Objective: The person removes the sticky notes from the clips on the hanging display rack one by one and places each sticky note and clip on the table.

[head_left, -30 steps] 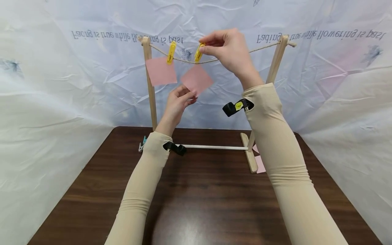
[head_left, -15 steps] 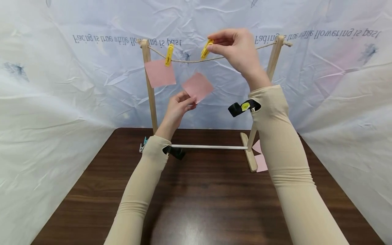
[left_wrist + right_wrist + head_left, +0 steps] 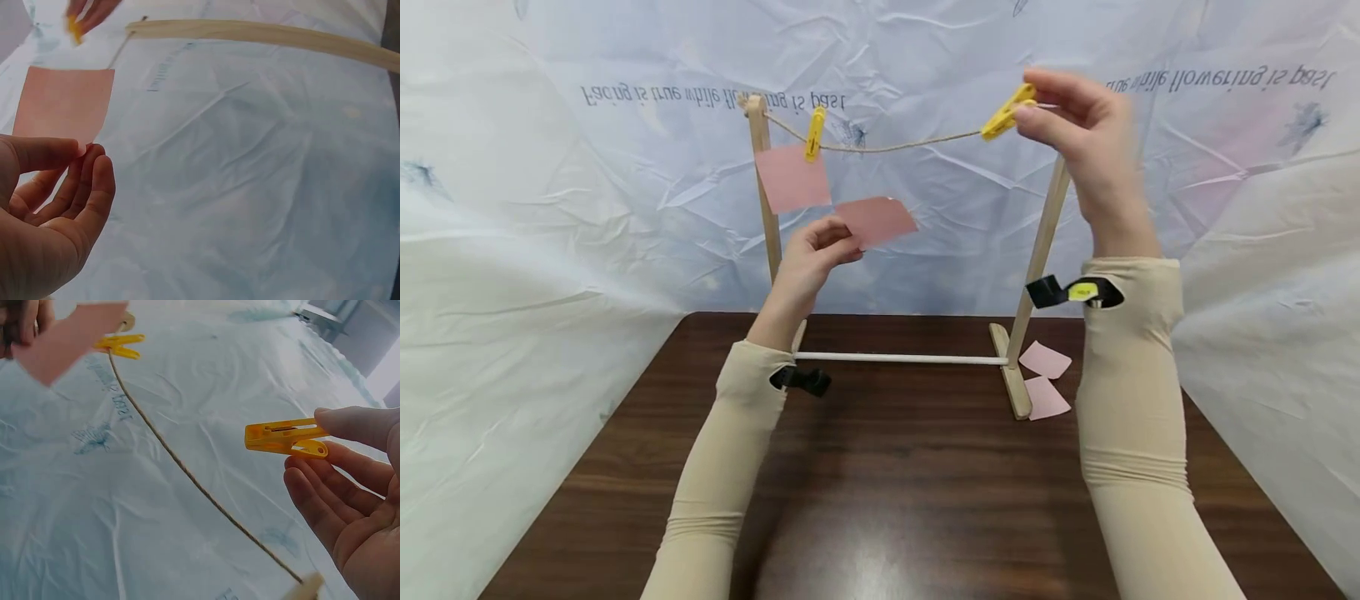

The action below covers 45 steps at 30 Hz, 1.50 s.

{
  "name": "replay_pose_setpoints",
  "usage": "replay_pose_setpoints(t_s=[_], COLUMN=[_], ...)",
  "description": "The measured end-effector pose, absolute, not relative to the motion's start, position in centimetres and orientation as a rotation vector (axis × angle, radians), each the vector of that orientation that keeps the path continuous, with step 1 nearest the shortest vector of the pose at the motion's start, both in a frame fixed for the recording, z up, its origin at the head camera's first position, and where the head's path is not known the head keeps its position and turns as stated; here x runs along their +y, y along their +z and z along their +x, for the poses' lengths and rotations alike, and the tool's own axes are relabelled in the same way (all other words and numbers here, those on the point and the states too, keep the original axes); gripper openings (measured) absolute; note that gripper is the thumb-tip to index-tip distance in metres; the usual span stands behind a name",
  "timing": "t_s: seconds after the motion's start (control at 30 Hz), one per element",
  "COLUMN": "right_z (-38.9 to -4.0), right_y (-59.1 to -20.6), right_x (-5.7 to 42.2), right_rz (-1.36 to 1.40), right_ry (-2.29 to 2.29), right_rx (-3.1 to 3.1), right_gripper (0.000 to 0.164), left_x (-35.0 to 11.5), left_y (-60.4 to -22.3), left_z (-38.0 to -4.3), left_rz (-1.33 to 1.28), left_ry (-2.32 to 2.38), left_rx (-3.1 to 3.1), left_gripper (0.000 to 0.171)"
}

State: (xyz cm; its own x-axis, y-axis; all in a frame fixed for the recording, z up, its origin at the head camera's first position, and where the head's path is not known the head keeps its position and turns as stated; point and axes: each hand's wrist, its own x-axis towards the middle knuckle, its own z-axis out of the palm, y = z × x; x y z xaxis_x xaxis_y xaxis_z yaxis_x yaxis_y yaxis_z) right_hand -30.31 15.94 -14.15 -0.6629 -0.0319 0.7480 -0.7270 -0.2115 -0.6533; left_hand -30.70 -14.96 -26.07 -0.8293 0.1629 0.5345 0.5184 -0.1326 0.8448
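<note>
My left hand pinches a pink paper square by one corner, below the rope. In the left wrist view the thumb and fingertips meet on the edge of the paper. High on the right, my right hand pinches a yellow clothespin by its handle ends. The right wrist view shows this clothespin apart from the rope, with nothing in its tip. Another yellow clothespin sits on the rope at the left, with a pink square hanging from it.
The rope runs between two wooden posts, joined low down by a white rod. By the right wooden foot, two pink squares lie on the dark table. A printed white sheet hangs behind.
My right hand has moved right, carrying the yellow clothespin off the rope. The left hand has drawn the pink paper slightly down and left, and the paper has tilted.
</note>
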Motion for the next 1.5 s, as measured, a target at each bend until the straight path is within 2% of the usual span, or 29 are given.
replay_pose_setpoints(t_s=[0.17, 0.37, 0.57, 0.77, 1.03, 1.23, 1.37, 1.4, 1.5], right_z=[-29.6, -29.1, -29.3, -29.7, -29.7, -30.1, -30.2, -30.2, -30.2], right_y=[-15.7, -17.5, -20.6, -24.7, -29.2, -32.0, -33.5, -33.9, -34.7], right_x=[19.1, 23.1, 26.5, 29.5, 32.8, 33.9, 34.4, 34.5, 34.8], right_rz=[0.851, 0.668, 0.493, 0.311, 0.096, 0.048, 0.03, 0.019, -0.033], right_ry=[2.006, 2.103, 2.177, 2.188, 2.144, 2.121, 2.128, 2.123, 2.097], right_rx=[-1.438, -1.326, -1.293, -1.398, -1.57, -1.705, -1.747, -1.764, -1.84], right_gripper=[0.032, 0.039, 0.031, 0.032, 0.035, 0.036, 0.041, 0.044, 0.055], left_x=[-17.2, -20.6, -25.2, -29.3, -32.6, -34.7, -36.0, -36.2, -36.6], left_y=[-25.4, -24.8, -25.4, -26.6, -29.7, -33.1, -35.1, -35.5, -36.6], left_z=[-29.5, -28.1, -27.2, -26.6, -26.7, -27.0, -26.9, -26.9, -26.7], left_rz=[-0.747, -0.683, -0.574, -0.463, -0.27, -0.12, -0.047, -0.034, 0.014], left_ry=[-2.027, -2.026, -2.094, -2.17, -2.162, -2.04, -1.853, -1.802, -1.643], left_rx=[-1.79, -1.59, -1.391, -1.346, -1.606, -1.898, -2.151, -2.213, -2.388], left_gripper=[0.016, 0.022, 0.014, 0.01, 0.011, 0.017, 0.009, 0.011, 0.032])
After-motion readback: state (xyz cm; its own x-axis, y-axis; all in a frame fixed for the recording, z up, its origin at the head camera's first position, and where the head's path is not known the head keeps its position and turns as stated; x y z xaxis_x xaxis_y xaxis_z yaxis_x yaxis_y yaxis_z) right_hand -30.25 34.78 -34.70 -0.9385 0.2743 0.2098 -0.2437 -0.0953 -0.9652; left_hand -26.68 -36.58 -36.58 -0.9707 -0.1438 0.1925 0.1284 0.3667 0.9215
